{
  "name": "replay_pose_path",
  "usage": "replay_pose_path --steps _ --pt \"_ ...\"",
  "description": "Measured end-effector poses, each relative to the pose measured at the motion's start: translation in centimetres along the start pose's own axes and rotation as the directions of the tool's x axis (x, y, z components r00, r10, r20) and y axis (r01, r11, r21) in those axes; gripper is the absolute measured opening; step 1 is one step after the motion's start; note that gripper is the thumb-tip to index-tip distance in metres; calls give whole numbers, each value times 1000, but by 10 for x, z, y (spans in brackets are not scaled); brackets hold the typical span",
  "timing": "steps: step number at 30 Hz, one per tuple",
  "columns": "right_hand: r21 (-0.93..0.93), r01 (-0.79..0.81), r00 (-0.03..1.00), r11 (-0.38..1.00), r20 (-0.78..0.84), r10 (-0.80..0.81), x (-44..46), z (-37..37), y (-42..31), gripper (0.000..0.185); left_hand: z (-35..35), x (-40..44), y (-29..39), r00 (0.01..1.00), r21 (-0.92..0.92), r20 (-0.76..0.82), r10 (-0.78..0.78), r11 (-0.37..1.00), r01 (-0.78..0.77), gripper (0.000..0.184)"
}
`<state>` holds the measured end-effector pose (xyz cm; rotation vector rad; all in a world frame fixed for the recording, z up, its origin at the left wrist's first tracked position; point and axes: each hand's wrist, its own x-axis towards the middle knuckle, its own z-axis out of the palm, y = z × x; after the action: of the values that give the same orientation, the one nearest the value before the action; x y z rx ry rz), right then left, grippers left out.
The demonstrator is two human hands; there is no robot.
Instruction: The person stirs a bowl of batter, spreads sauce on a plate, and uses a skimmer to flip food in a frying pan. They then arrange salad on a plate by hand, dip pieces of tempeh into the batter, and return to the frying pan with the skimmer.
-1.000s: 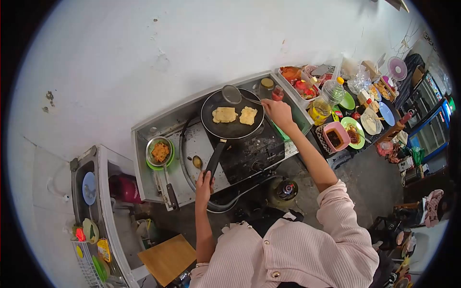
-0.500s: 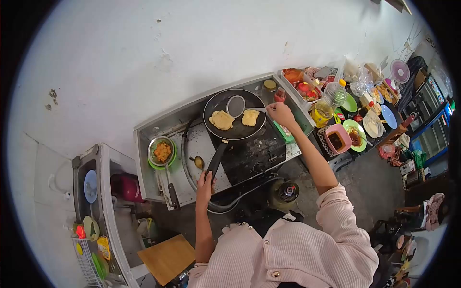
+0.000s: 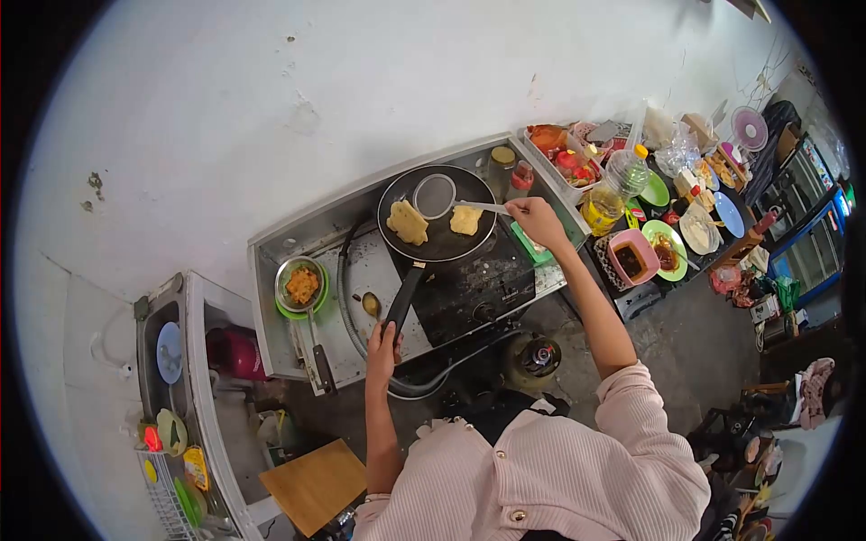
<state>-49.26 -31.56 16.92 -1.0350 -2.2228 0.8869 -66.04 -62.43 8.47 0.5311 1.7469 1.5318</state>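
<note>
My left hand (image 3: 382, 347) is wrapped round the black handle of a dark frying pan (image 3: 451, 245) on the stove. Two pale yellow pieces of food lie in the pan: a larger, uneven piece (image 3: 407, 223) at the left and a smaller, squarish piece (image 3: 465, 220) at the right. In my right hand (image 3: 534, 219) is the handle of a round, flat-headed skimmer (image 3: 435, 196). Its grey disc is over the far side of the pan, beside the larger piece, while its handle passes above the smaller one.
Left of the pan, a strainer (image 3: 301, 287) with orange food rests over a green bowl. A spoon (image 3: 371, 305) lies on the metal counter near a hose (image 3: 344, 298). On the right are an oil bottle (image 3: 603, 209), a pink bowl (image 3: 634, 256) and a green plate (image 3: 664, 236).
The larger piece has turned and shifted left in the pan. The skimmer disc has moved slightly left and away from me. My left hand stays on the pan handle.
</note>
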Motion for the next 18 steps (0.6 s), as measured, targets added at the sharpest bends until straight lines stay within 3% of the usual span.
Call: replay_pose_path --steps 5,18 --pt "16 -21 996 1000 86 19 -11 -2 -10 27 2 -4 6 1000 7 -11 -7 1000 7 32" --pt "21 77 996 997 42 -77 -10 46 -15 25 2 -4 7 1000 -7 -12 -22 1000 22 31"
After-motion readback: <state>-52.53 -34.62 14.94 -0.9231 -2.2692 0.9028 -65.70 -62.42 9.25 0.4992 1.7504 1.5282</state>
